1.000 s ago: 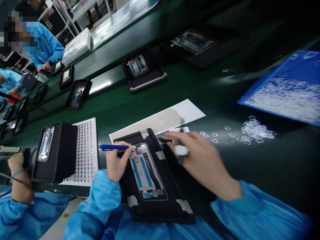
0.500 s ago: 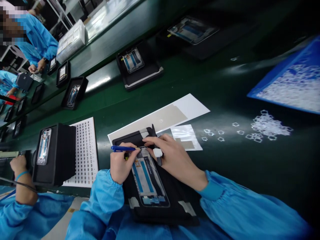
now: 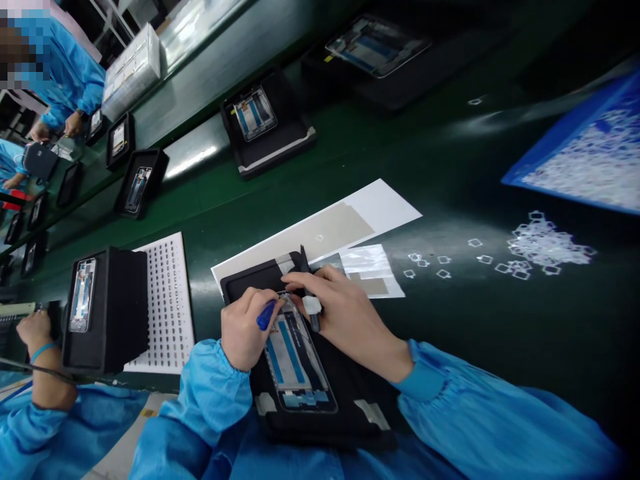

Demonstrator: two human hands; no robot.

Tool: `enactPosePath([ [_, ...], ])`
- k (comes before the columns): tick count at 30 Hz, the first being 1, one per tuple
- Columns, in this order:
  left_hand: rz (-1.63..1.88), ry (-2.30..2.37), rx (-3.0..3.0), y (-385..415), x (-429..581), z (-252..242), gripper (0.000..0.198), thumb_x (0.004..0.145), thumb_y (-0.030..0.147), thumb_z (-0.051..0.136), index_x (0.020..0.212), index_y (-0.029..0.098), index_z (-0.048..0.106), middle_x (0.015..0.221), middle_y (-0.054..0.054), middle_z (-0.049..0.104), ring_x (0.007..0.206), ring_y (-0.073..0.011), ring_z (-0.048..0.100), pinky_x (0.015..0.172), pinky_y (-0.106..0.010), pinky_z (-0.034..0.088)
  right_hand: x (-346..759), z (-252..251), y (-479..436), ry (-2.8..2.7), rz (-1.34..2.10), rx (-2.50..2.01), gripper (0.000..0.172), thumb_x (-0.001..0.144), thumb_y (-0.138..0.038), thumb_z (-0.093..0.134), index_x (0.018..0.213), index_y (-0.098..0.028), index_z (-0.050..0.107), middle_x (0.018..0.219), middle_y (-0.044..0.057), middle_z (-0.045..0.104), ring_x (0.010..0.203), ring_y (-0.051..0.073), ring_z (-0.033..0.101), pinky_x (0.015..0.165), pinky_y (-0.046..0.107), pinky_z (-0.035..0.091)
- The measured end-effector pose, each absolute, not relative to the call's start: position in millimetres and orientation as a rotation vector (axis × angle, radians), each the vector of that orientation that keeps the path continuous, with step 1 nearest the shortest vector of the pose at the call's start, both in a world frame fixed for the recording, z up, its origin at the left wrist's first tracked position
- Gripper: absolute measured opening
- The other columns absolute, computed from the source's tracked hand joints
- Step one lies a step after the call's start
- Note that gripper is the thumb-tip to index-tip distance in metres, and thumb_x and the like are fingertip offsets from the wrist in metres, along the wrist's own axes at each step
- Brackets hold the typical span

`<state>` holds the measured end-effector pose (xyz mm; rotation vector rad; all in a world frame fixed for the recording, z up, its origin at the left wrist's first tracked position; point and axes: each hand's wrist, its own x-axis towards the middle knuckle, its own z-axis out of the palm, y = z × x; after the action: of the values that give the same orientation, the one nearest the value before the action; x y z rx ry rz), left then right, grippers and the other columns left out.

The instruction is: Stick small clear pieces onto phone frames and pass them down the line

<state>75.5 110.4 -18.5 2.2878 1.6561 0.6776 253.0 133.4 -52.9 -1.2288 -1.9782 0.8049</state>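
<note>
A phone frame (image 3: 295, 360) with blue strips lies in a black foam tray (image 3: 265, 413) in front of me. My left hand (image 3: 249, 328) is closed round a blue pen-like tool (image 3: 265, 315) at the frame's upper left edge. At the upper end of the frame, my right hand (image 3: 350, 310) is bent over it, with dark tweezers (image 3: 314, 321) held by the fingers. A small white piece (image 3: 312, 305) is on the tweezers. The fingertips of both hands nearly meet, and what lies between them is too small to tell.
White sheets (image 3: 395, 207) lie behind the tray. Small clear frames (image 3: 545, 243) are piled at the right, near a blue bin (image 3: 575, 147). At the left stand stacked trays (image 3: 125, 307) and a white perforated board (image 3: 170, 300). A co-worker's hand (image 3: 35, 330) is at far left.
The blue tool has turned from lying sideways to pointing down toward me, and my left hand has rolled with it. My right hand is almost unchanged. The whole view has shifted slightly.
</note>
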Motion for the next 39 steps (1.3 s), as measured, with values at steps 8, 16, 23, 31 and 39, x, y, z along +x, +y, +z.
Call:
enactPosePath([
  [8, 1.178, 1.641, 1.739, 115, 63, -16, 0.012, 0.093, 0.023, 0.051, 0.086, 0.018, 0.06, 0.085, -0.005, 0.066, 0.083, -0.0165, 0.067, 0.076, -0.029, 0.055, 252, -52, 131, -1.982, 0.771, -1.236, 0.032, 0.092, -0.015, 0.046, 0.12, -0.02, 0.059, 0.091, 0.009, 0.065, 0.083, 0.024, 0.057, 0.064, 0.036, 0.052],
  [16, 0.394, 1.6, 2.721, 100, 49, -20, 0.031, 0.089, 0.016, 0.053, 0.115, 0.023, 0.067, 0.078, -0.002, 0.047, 0.069, -0.0164, 0.048, 0.059, -0.029, 0.04, 252, -57, 130, -1.954, 0.792, -1.227, 0.03, 0.094, -0.019, 0.047, 0.122, -0.019, 0.057, 0.093, 0.008, 0.065, 0.083, 0.023, 0.056, 0.065, 0.035, 0.052],
  [23, 0.147, 1.569, 2.808, 107, 53, -21, 0.032, 0.09, 0.013, 0.054, 0.116, 0.028, 0.066, 0.075, 0.0, 0.048, 0.065, -0.0147, 0.049, 0.059, -0.029, 0.038, 254, -46, 132, -1.863, 0.944, -1.212, 0.03, 0.095, -0.025, 0.047, 0.123, -0.022, 0.058, 0.093, 0.008, 0.068, 0.086, 0.025, 0.06, 0.071, 0.038, 0.053],
  [31, 0.246, 1.494, 2.771, 117, 57, -3, 0.04, 0.086, 0.01, 0.052, 0.122, 0.025, 0.061, 0.089, -0.002, 0.06, 0.066, -0.0133, 0.056, 0.059, -0.027, 0.042, 328, -27, 141, -1.217, 1.075, -1.45, 0.051, 0.094, -0.059, 0.046, 0.124, -0.021, 0.061, 0.072, 0.003, 0.058, 0.059, 0.016, 0.055, 0.057, 0.031, 0.051],
  [39, 0.04, 0.999, 3.006, 151, 135, -10, 0.027, 0.094, 0.017, 0.049, 0.117, 0.021, 0.061, 0.13, -0.008, 0.061, 0.062, -0.0123, 0.064, 0.056, -0.031, 0.045, 343, -44, 150, -1.247, 1.147, -1.474, 0.047, 0.074, -0.064, 0.067, 0.08, -0.019, 0.062, 0.073, 0.005, 0.064, 0.057, 0.016, 0.059, 0.053, 0.029, 0.053],
])
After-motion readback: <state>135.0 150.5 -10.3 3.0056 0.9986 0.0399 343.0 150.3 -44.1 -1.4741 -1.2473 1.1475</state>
